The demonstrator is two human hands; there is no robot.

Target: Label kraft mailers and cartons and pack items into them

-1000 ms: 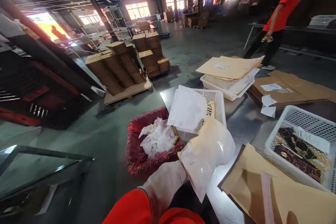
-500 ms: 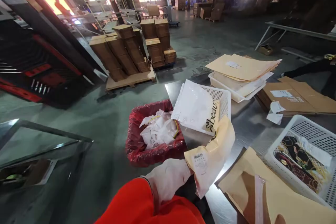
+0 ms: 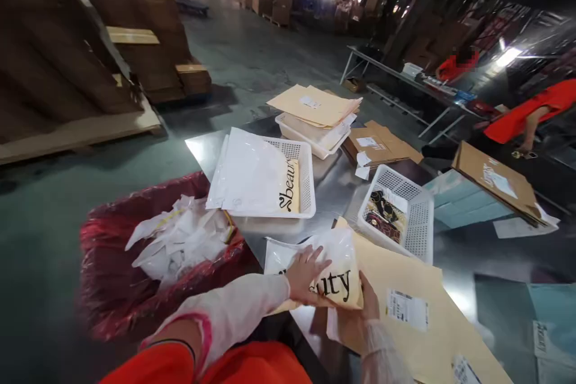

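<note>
A padded white and cream mailer bag (image 3: 335,252) printed "beauty" in black lies at the table's near edge. My left hand (image 3: 306,276) rests on top of it, fingers spread and nearly flat. Around the bag's lower right corner, my right hand (image 3: 366,306) is closed; its underside fingers are hidden. A pale strip (image 3: 333,324) shows just below the bag by my right hand. Large kraft envelopes (image 3: 405,276) with a printed label lie under and right of my right hand.
A white basket (image 3: 306,186) holds flat mailers (image 3: 252,174). Another basket (image 3: 423,228) contains dark packaged items. Left of the table stands a red-lined bin (image 3: 108,252) of white scraps. Kraft envelopes (image 3: 315,105) top a further basket. A person in red (image 3: 531,114) is at the right.
My view has swung right. The bag, earlier tilted in my left hand with its barcode label showing, now lies printed side up under both hands. My right hand has come to its right side.
</note>
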